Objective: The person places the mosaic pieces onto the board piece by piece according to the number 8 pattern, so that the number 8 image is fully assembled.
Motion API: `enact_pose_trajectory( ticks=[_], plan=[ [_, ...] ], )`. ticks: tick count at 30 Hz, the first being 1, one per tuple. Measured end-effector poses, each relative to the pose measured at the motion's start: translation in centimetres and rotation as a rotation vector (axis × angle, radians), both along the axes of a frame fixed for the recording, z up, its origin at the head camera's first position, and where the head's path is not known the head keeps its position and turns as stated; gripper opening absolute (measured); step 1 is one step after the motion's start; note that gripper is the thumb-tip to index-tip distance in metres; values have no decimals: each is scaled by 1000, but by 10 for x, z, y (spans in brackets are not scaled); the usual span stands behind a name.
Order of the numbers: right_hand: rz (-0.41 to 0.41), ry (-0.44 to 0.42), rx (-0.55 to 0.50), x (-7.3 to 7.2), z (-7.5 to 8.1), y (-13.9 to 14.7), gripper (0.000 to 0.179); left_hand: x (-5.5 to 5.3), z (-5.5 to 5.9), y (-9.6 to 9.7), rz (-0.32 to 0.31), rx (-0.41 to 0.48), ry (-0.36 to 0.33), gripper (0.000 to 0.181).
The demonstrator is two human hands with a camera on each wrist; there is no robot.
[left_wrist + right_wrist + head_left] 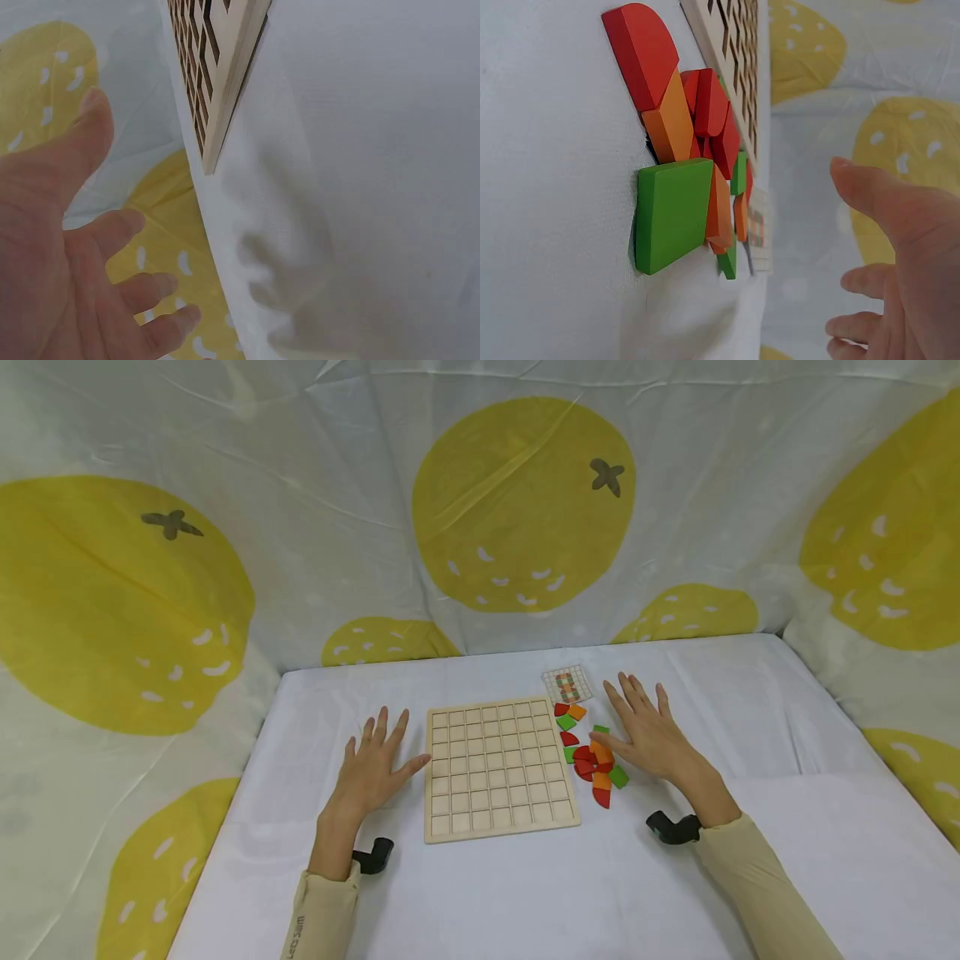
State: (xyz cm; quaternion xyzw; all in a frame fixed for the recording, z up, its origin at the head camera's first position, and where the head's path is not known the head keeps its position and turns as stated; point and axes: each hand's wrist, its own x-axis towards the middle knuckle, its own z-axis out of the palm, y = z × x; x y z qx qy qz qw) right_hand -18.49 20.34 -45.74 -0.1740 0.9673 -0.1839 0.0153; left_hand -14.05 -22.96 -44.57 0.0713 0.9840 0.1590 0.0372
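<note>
A square wooden grid board lies on the white table with bare cells. Just left of it, my left hand hovers with fingers spread, its thumb near the board's left edge; in the left wrist view that hand holds nothing. On the board's right lies a loose heap of red quarter-round blocks, orange blocks and green square blocks. My right hand is held beside and above this heap, fingers extended, nothing in its grasp. Behind the blocks lies a small pattern card showing a coloured figure on a grid.
White cloth covers the table. At the back and sides hangs a curtain printed with large yellow fruit. Each wrist wears a black camera mount, one at the left wrist and one at the right wrist.
</note>
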Motion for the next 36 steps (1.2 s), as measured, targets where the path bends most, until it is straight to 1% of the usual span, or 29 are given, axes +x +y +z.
enact_pose_trajectory(
  ticks=[2,7,9,11,15,18,22,26,29,36],
  plan=[
    [-2,-12,-14,0,0,0,92,1,0,-1,-4,-16,8,87],
    [2,-42,-41,-3,-2,3,88,1,0,-1,-22,-32,60,90],
    [4,-32,-57,-5,-3,4,82,1,0,-1,-28,-25,58,92],
    [-2,-22,-89,-7,-4,5,77,1,0,-1,-34,-10,25,97],
    [-32,-17,-173,-9,-6,6,65,0,0,1,-54,38,-93,106],
    [-55,-23,-220,-10,-7,6,55,1,1,2,-53,91,-188,110],
    [-76,-42,-257,-12,-11,4,42,2,2,3,-41,117,-273,112],
    [-78,-67,-293,-14,-17,1,36,3,1,4,-27,101,-314,113],
    [-71,-84,-322,-15,-20,-1,33,4,1,6,-22,94,-327,113],
    [-109,-152,-358,-19,-20,-12,34,5,1,10,-16,98,-350,112]
  ],
)
